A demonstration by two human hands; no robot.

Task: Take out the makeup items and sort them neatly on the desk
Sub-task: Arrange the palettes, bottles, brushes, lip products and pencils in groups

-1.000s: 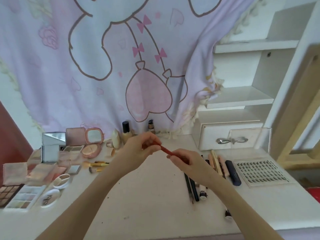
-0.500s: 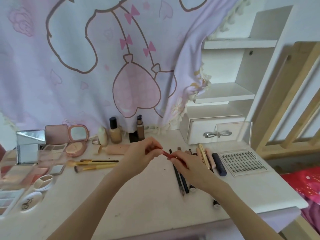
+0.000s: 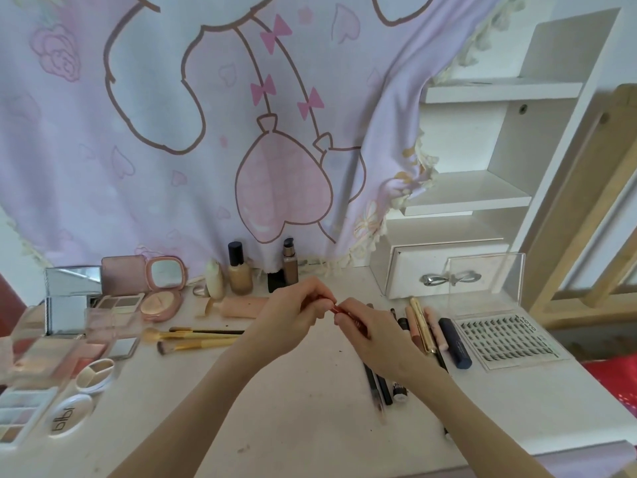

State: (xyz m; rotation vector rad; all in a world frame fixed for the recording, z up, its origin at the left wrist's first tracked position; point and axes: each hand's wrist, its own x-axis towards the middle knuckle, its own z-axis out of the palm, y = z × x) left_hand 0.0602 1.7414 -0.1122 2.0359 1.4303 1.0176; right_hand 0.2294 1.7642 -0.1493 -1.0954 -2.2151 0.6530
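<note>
A thin red makeup pencil (image 3: 344, 313) is held just above the middle of the white desk (image 3: 293, 419). My left hand (image 3: 293, 315) pinches its left tip, and my right hand (image 3: 370, 334) grips its body. Pens, liners and tubes (image 3: 422, 324) lie in a row to the right of my right hand. Two yellow-handled brushes (image 3: 196, 339) lie to the left of my left hand. Open palettes and compacts (image 3: 113, 312) crowd the desk's left side. A lash tray (image 3: 506, 336) lies at the right.
Foundation bottles (image 3: 239, 274) stand at the back by a pink cartoon curtain (image 3: 206, 132). A white drawer unit (image 3: 444, 270) with shelves above it and a clear acrylic panel (image 3: 486, 281) sit at the back right. A wooden frame (image 3: 586, 219) rises beyond the desk's right edge.
My hands have drawn closer together on the red pencil and sunk from above the desk towards its surface. The camera view swung right, then partly back.
</note>
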